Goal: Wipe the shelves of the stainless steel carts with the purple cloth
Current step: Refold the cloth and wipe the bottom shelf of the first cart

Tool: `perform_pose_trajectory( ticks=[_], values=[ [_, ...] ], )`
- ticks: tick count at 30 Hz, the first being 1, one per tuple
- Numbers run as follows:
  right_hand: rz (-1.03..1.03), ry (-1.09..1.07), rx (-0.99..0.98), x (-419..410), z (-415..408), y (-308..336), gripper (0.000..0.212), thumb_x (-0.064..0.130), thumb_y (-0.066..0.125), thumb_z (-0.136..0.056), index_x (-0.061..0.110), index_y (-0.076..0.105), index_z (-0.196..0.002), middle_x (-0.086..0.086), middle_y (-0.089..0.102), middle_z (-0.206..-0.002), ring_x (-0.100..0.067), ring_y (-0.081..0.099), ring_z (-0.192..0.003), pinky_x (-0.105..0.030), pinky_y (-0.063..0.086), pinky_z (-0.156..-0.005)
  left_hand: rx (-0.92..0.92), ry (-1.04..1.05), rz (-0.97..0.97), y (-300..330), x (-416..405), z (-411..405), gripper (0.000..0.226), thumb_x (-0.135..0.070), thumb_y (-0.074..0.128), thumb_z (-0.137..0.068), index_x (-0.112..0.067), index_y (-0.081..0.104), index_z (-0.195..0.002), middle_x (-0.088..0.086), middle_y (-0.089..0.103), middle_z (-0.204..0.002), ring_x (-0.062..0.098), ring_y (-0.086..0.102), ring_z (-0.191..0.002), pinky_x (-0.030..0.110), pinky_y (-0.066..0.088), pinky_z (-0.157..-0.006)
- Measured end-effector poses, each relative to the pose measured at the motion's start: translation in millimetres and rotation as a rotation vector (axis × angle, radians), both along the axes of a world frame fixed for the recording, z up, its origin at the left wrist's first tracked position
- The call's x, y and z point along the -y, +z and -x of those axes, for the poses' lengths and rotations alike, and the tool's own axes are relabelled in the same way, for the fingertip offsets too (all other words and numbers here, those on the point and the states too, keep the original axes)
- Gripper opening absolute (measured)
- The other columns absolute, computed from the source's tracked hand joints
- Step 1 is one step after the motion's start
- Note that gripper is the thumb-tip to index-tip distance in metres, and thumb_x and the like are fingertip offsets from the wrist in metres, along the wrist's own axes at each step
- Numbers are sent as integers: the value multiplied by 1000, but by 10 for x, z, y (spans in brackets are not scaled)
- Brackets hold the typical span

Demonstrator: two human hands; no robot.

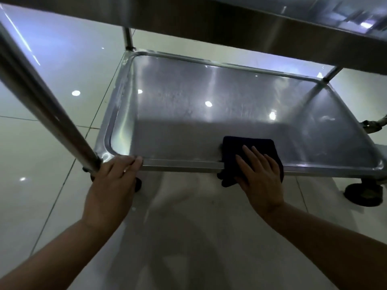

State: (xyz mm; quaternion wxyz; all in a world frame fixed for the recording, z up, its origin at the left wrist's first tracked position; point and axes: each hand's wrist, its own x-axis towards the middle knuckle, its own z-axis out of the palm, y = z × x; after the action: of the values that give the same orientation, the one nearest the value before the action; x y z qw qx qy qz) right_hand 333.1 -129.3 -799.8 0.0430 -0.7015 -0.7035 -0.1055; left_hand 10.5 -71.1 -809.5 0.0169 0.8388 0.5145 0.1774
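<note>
The fingers (249,152) of the right hand (260,176) lie straight and slightly spread, flat on top of the purple cloth (247,147), pressing it down rather than pinching it. The cloth sits at the near edge of the bottom shelf (209,97) of the stainless steel cart, right of the middle, folded over the raised rim so that part of it lies on the shelf floor and a dark flap hangs below the edge under the palm. In this dim light the cloth reads almost black, and its hidden part beneath the hand cannot be made out.

The left hand (114,181) rests on the same near edge close to the near left corner, fingers held together and laid along the rim, beside the upright post (48,105) that rises from that corner. Whether its thumb hooks under the rim I cannot tell.

The upper shelf (251,24) crosses the top of the view and is cut off. A black caster wheel (364,193) shows under the near right corner; another, behind the left hand, is mostly hidden. The pale tiled floor (52,164) reflects spots of ceiling light, as does the shelf floor.
</note>
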Motion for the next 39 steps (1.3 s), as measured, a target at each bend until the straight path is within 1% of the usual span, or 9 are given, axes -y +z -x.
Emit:
perform_pose_trajectory(
  ticks=[5, 9, 13, 15, 18, 22, 25, 29, 39],
  values=[
    [97, 106, -50, -369, 1019, -52, 64, 30, 82, -70, 14, 61, -128, -11, 55, -137, -33, 51, -127, -54, 41, -101, 38, 10, -17, -26, -2, 32, 62, 10, 79, -60, 2, 62, -119, 19, 64, -113, 39, 60, -105, 48, 43, -94],
    [205, 276, -48, -675, 1622, -78, 64, 35, 58, -92, 21, 31, -148, -4, 29, -156, -27, 22, -145, -48, 15, -116, 115, 37, 6, -59, -8, 76, 53, 10, 77, -62, 4, 64, -113, 21, 64, -115, 38, 61, -108, 49, 36, -98],
    [263, 382, 2, -760, 1504, -55, 62, 38, 44, -98, 22, 19, -152, -1, 14, -160, -23, 8, -148, -42, 4, -118, 23, -83, -49, -80, -77, 274, 64, 16, 81, -49, 5, 66, -110, 22, 65, -112, 40, 64, -102, 51, 44, -88],
    [267, 386, -8, -705, 1196, -23, 63, 41, 44, -96, 24, 22, -152, 2, 16, -160, -19, 9, -148, -37, 2, -118, -33, -151, -109, -93, -131, 348, 56, 16, 75, -57, 3, 66, -111, 21, 66, -112, 40, 65, -100, 52, 51, -80],
    [313, 278, -74, -594, 587, 47, 67, 52, 33, -91, 27, 18, -152, 8, 10, -158, -11, 2, -147, -32, -1, -119, -66, -152, -165, -114, -164, 397, 38, 2, 52, -79, 0, 66, -115, 22, 64, -113, 40, 63, -101, 50, 54, -74],
    [431, -13, -133, -498, -357, 123, 59, 63, 7, -94, 37, -12, -144, 14, -16, -155, -4, -22, -142, -30, -12, -118, -23, -88, -153, -182, -149, 376, 35, -6, 55, -83, 1, 65, -116, 24, 61, -115, 42, 60, -104, 52, 48, -82],
    [465, -268, -157, -522, -737, 167, 60, 50, 22, -99, 33, -17, -142, 5, -19, -158, -10, -24, -141, -32, -15, -114, 42, -85, -120, -241, -163, 368, 45, -16, 37, -86, 4, 64, -116, 24, 61, -116, 42, 60, -106, 50, 42, -94],
    [442, -391, -134, -789, -514, 118, 70, 46, 27, -100, 23, -16, -150, -3, -20, -159, -22, -20, -145, -42, -12, -115, 193, 13, -102, -238, -134, 268, 43, -13, 38, -84, 4, 65, -112, 21, 62, -115, 38, 60, -107, 43, 40, -102],
    [347, 107, -88, -1794, 1353, -51, 75, 55, 22, -92, 23, -6, -153, -9, -12, -160, -31, -17, -145, -54, -10, -116, 251, 62, -164, -263, -158, 219, 38, -13, 44, -79, -1, 70, -104, 14, 67, -108, 35, 61, -103, 36, 42, -95]
  ],
)
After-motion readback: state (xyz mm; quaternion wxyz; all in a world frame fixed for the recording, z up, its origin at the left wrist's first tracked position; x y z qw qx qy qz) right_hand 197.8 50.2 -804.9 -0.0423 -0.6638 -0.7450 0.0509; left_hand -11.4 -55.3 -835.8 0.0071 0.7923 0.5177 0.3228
